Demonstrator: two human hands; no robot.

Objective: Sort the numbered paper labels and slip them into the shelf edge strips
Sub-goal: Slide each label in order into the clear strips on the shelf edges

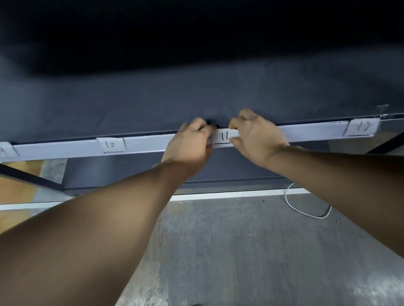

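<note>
Shelf edge strip (67, 150) — both grips pinching label 11 (224, 137)

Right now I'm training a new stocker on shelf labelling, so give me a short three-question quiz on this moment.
1. True or false: both hands are at the label marked 11.
2. Which number shows on the label at the right end of the edge strip? A) 9 B) 12 C) 15
3. Fill in: the label marked 10 sits to the ____ of the left hand.

Key: 1 true: the left hand and the right hand flank it, with fingers at its two ends. 2 B, label 12. 3 left.
</note>
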